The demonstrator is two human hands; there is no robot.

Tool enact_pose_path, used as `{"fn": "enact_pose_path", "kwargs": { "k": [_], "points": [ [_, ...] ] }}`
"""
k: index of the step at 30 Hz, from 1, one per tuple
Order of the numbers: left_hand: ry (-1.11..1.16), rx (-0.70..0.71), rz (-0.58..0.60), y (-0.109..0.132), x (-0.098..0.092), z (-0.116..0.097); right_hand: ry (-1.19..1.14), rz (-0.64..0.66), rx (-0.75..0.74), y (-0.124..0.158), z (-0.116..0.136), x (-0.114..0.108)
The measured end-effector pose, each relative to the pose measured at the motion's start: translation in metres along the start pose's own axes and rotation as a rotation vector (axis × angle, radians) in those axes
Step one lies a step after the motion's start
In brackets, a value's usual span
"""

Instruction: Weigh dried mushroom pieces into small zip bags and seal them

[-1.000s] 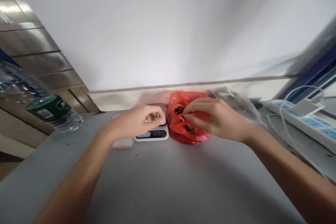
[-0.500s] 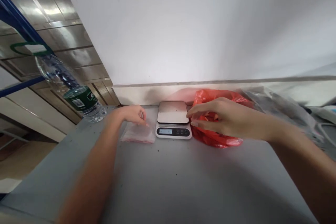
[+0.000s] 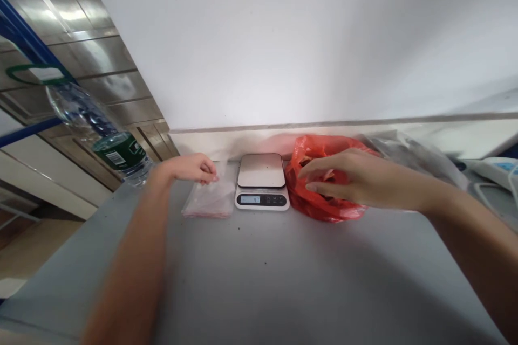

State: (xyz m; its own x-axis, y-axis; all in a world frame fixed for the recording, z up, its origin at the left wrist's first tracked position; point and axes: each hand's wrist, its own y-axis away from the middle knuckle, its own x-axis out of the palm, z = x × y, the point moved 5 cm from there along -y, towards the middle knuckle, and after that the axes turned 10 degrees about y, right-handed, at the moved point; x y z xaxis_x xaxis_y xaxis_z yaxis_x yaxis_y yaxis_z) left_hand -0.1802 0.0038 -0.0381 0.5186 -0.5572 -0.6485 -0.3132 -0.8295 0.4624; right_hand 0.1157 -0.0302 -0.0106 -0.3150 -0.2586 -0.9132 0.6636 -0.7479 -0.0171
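My left hand (image 3: 199, 169) is closed in a pinch at the edge of a thin clear plastic bag, raised over a flat stack of similar bags (image 3: 208, 206). Just right of the stack sits a white digital kitchen scale (image 3: 262, 198) with a bare metal plate; its display is lit, the digits blurred. My right hand (image 3: 348, 179) hovers over the mouth of a crumpled red plastic bag (image 3: 301, 199), thumb and fingers apart and holding nothing I can see. Brownish pieces show inside the red bag, partly hidden by that hand.
A large clear bottle (image 3: 117, 148) with a green label and handle stands at the table's left edge. Behind the red bag lies a grey translucent plastic bag (image 3: 416, 153). A white device (image 3: 499, 170) is at the far right. A white wall (image 3: 263, 48) closes off the back.
My left hand has moved slightly up and left, lifting a clear bag off the stack. My right hand has shifted right, away from the scale and over the red bag.
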Motion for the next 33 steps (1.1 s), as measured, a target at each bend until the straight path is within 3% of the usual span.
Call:
{"fn": "enact_pose_path", "kwargs": {
  "k": [4,9,13,16,23,26,30,33],
  "points": [
    [-0.054,0.237,-0.200,0.018,-0.012,-0.041,-0.058,-0.080,-0.010,-0.002,0.002,-0.001],
    [0.094,0.470,-0.331,0.005,0.012,-0.087,-0.400,-0.228,0.082,-0.005,0.007,0.003],
    [0.206,0.510,-0.421,-0.002,0.031,-0.106,-0.637,-0.297,0.126,-0.006,0.006,0.007],
    [0.219,0.513,-0.471,0.001,0.036,-0.111,-0.724,-0.370,0.117,-0.006,-0.001,0.006],
    [0.092,0.440,-0.444,0.002,0.039,-0.110,-0.881,-0.231,0.171,-0.012,-0.016,0.014],
    [0.067,0.403,-0.395,0.003,0.046,-0.112,-0.785,-0.298,0.189,-0.013,-0.019,0.013],
    [0.095,0.444,-0.195,0.003,0.063,-0.119,-0.652,-0.404,0.238,-0.012,-0.020,0.013],
    [0.120,0.437,-0.166,0.002,0.068,-0.120,-0.629,-0.485,0.274,-0.011,-0.021,0.013]
  ]
}}
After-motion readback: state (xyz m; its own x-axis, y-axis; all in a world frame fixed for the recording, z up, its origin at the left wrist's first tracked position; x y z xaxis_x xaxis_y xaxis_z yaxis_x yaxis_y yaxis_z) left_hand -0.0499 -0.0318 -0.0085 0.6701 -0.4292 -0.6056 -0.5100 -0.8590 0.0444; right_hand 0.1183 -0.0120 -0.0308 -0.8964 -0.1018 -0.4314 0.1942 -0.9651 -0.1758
